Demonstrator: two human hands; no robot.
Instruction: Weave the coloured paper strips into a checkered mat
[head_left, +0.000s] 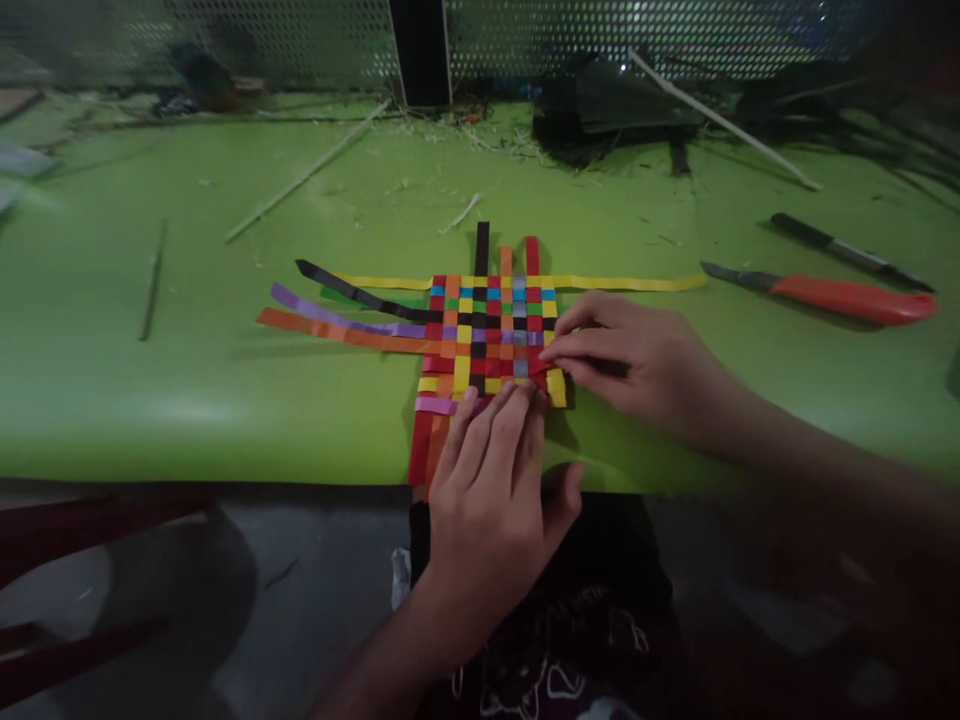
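Note:
A woven mat of coloured strips [463, 335] lies near the table's front edge, checkered in red, orange, yellow, black and other colours. My left hand [491, 480] rests with its fingers stretched out over the mat's lower part and hides some of it. At the mat's right side, my right hand [630, 355] pinches a red strip [538, 366] between thumb and fingertips. A yellow strip end [556, 386] sticks out just below that pinch. Loose orange [330, 330], purple [300, 306] and black [352, 288] ends fan out to the left.
An orange-handled knife [847, 298] lies on the right, with a dark pen-like tool [847, 250] behind it. Thin sticks [307, 172] and pale shavings are scattered over the green table [135, 400]. Along the back stands a perforated panel [300, 45], with dark material [600, 105] before it.

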